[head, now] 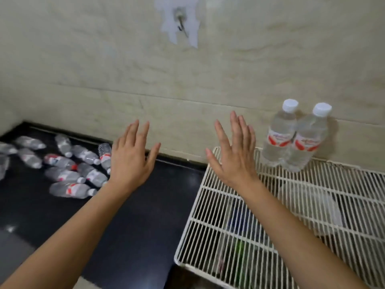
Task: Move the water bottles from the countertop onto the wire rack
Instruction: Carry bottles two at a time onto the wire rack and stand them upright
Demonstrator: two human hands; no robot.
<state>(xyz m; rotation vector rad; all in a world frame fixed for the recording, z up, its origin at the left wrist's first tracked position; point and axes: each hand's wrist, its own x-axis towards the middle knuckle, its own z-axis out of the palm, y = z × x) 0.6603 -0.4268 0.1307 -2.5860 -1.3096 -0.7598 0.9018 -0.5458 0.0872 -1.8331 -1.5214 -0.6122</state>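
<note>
Two clear water bottles (291, 138) with white caps and red labels stand upright side by side at the back of the white wire rack (210, 207), against the wall. Several more bottles (70, 176) lie on their sides on the black countertop (145, 205) at the left. My left hand (131, 159) hovers flat with fingers spread over the counter, just right of the lying bottles. My right hand (235, 155) is open too, over the rack's back left corner, left of the standing pair. Neither hand holds anything.
A beige tiled wall (187, 69) runs behind the counter and rack, with a metal hook (181, 24) on it high up. Blurred items show through the rack's wires from below. The counter's front edge lies at the lower left.
</note>
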